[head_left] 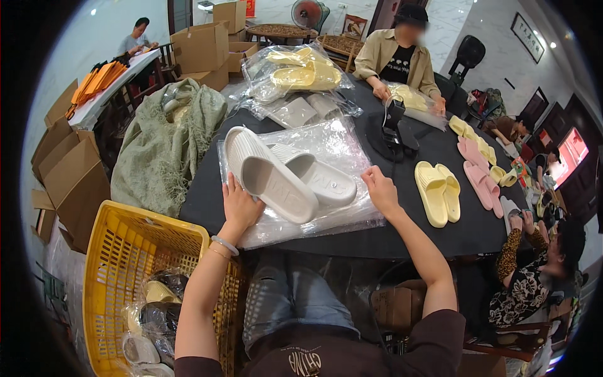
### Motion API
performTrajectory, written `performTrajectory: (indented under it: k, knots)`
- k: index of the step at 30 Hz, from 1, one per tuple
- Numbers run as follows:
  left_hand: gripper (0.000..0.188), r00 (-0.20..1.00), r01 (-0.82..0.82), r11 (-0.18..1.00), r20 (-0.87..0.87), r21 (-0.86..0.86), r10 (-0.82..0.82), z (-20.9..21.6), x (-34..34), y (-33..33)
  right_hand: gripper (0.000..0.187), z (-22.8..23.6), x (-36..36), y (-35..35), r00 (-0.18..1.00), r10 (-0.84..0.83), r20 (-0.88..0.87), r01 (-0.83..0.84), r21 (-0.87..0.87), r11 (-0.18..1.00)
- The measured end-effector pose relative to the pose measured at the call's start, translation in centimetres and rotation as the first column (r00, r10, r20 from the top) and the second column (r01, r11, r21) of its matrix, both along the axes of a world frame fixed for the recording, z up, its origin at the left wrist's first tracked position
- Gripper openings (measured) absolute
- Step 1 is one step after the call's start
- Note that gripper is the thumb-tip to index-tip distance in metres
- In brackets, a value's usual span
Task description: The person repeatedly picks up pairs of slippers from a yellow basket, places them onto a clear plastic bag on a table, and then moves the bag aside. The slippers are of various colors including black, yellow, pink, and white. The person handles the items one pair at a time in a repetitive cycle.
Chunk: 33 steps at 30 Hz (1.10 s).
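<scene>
A pair of white slides [276,182] lies on a stack of clear plastic bags [276,234] in front of me, one slide overlapping the other. My left hand [242,206] rests on the bags against the nearer slide's left side, thumb spread from the fingers; it does not grip the slide. At the right edge of the bags, my right hand [381,190] has its fingers curled together. Whatever those fingertips may pinch is too small to make out. To the right of that hand stands a pair of yellow slides [438,195] on the black table [402,234].
A yellow basket [147,220] with bagged slides stands at my left, below a green woven sack [166,144]. Bagged yellow slides [306,72] are piled at the back. Pink slides [480,184] lie right. A person [405,56] across the table handles a bag; others sit around.
</scene>
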<state>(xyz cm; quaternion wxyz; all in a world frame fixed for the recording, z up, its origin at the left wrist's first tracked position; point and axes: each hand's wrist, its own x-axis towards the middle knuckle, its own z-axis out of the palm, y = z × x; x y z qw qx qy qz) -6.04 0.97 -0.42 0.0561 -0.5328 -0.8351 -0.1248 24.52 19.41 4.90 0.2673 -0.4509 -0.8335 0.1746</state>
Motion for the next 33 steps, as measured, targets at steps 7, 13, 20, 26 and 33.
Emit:
performTrajectory:
  k: [7, 13, 20, 26, 33]
  knots:
    - [0.069, 1.000, -0.030, 0.999, -0.001, 0.040, 0.030, -0.4, 0.0, 0.2, 0.026, -1.8, -0.1, 0.7, 0.947, -0.098, 0.306, 0.028, 0.228, 0.973]
    - [0.069, 0.998, -0.053, 0.997, 0.045, 0.057, 0.051, -0.6, -0.1, 0.1, 0.007, 3.7, -5.0, -5.4, 0.923, 0.359, -0.140, -0.303, 0.311, 0.901]
    - [0.073, 0.999, -0.045, 0.998, 0.010, 0.037, 0.045, -0.4, -0.1, 0.2, 0.034, 1.0, -10.7, -2.7, 0.771, 0.633, -0.064, -0.637, -0.097, 0.765]
    - [0.074, 1.000, -0.015, 0.998, -0.009, 0.062, 0.015, -0.7, -0.4, 0.1, 0.041, -1.0, -14.2, -2.5, 0.656, 0.744, 0.129, -0.751, 0.019, 0.660]
    - [0.069, 0.999, 0.044, 0.992, -0.029, 0.117, -0.041, -0.9, -0.5, -0.5, 0.029, -3.9, -15.9, -2.5, 0.809, 0.514, 0.284, -0.585, 0.320, 0.745]
